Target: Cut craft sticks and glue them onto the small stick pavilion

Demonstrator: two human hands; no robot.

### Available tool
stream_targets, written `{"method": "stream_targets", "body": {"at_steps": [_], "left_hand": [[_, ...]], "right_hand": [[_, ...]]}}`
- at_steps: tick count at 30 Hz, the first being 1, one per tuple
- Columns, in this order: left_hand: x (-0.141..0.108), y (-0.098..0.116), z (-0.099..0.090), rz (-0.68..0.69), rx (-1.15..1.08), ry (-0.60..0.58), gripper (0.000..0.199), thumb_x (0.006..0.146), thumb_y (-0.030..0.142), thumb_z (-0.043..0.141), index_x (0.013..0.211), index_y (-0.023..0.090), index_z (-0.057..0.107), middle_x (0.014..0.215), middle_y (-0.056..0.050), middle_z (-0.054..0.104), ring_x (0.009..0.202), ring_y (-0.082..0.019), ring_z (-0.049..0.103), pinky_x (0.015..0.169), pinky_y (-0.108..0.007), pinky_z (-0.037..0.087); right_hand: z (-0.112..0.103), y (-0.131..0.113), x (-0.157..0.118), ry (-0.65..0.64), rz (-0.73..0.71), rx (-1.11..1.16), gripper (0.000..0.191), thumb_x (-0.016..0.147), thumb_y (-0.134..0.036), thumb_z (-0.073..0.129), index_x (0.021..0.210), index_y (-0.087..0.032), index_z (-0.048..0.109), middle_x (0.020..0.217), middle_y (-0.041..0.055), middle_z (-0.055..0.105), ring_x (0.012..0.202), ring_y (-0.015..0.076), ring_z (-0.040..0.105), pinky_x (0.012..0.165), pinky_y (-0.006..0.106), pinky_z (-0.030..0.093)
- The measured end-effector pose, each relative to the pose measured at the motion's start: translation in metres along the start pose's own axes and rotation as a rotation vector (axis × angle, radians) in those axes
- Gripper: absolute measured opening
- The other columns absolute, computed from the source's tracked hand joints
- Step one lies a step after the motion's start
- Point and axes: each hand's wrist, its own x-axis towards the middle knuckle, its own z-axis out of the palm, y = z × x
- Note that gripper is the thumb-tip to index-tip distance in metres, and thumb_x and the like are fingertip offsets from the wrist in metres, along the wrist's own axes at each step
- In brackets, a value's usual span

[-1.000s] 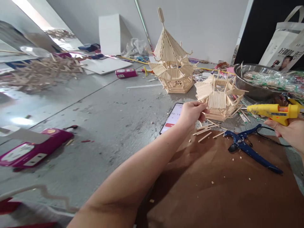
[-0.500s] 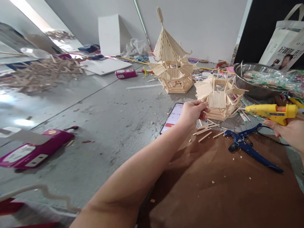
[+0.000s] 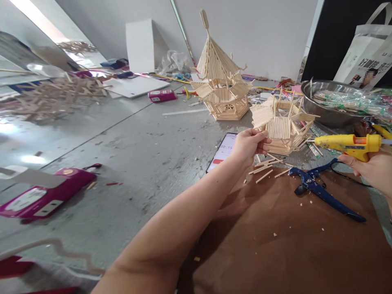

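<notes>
My left hand (image 3: 251, 143) is pinched closed at the near left side of a small, roofless pavilion (image 3: 278, 128) built of thin wooden sticks. Its fingertips meet the edge of a slatted roof panel; what they pinch is too small to make out. In my right hand (image 3: 369, 165), to the right, is a yellow glue gun (image 3: 346, 142), its nozzle pointing left toward the pavilion. Several loose short sticks (image 3: 263, 168) lie below the pavilion. Blue-handled cutters (image 3: 318, 190) rest on a brown sheet (image 3: 288, 253).
Behind stands a taller stick pavilion (image 3: 222, 90) with a pointed roof. A phone (image 3: 221, 153) showing a timer lies beside my left wrist. A metal bowl (image 3: 324, 110) of wrapped sticks is at right. Purple power strips (image 3: 52, 190) and a stick heap (image 3: 61, 96) occupy the left.
Both hands hold nearly the same places, with the glue gun shifted very slightly left. The phone timer has advanced from 14 to 15.
</notes>
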Motion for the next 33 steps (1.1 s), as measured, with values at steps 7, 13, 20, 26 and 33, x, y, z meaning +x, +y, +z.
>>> {"method": "stream_targets", "body": {"at_steps": [7,13,20,26,33], "left_hand": [[0.0025,-0.0002,-0.0004,0.017,-0.018,-0.007,0.019,0.079,0.010,0.052,0.064,0.014,0.042,0.051,0.001,0.060,0.032,-0.005,0.048,0.034,-0.018,0.039],[0.0021,-0.0013,-0.0002,0.015,-0.030,-0.006,0.020,0.078,0.011,0.053,0.063,0.015,0.041,0.051,0.001,0.060,0.032,-0.006,0.048,0.034,-0.018,0.039],[0.0028,-0.0010,-0.0002,0.015,-0.035,-0.005,0.020,0.078,0.011,0.053,0.062,0.015,0.041,0.051,0.000,0.060,0.032,-0.006,0.048,0.032,-0.018,0.038],[0.0029,-0.0007,-0.0007,0.011,-0.029,-0.013,0.019,0.077,0.011,0.054,0.062,0.014,0.043,0.052,-0.001,0.060,0.031,-0.006,0.048,0.032,-0.018,0.038],[0.0023,-0.0002,-0.0015,-0.016,0.008,0.005,0.017,0.076,0.016,0.056,0.065,0.015,0.044,0.054,0.000,0.062,0.031,-0.007,0.049,0.032,-0.018,0.036]], "right_hand": [[0.0033,0.0033,0.0015,0.008,-0.019,0.003,0.048,0.060,-0.070,0.049,0.071,-0.024,0.058,0.042,-0.0033,0.055,0.048,0.0195,0.057,0.055,0.033,0.043],[0.0045,0.0040,0.0016,0.008,-0.023,0.013,0.047,0.060,-0.069,0.050,0.069,-0.024,0.058,0.043,-0.0034,0.055,0.046,0.0181,0.055,0.050,0.032,0.042],[0.0022,-0.0012,-0.0009,0.016,-0.040,0.002,0.046,0.060,-0.069,0.049,0.066,-0.024,0.057,0.041,-0.0025,0.053,0.047,0.0199,0.055,0.052,0.033,0.042],[0.0038,0.0015,-0.0010,0.041,-0.095,0.005,0.043,0.064,-0.068,0.047,0.070,-0.026,0.057,0.042,-0.0019,0.052,0.047,0.0203,0.054,0.052,0.033,0.041],[0.0060,0.0047,0.0006,0.041,-0.095,0.035,0.044,0.063,-0.070,0.047,0.069,-0.026,0.054,0.045,-0.0005,0.053,0.050,0.0223,0.054,0.051,0.035,0.041]]}}
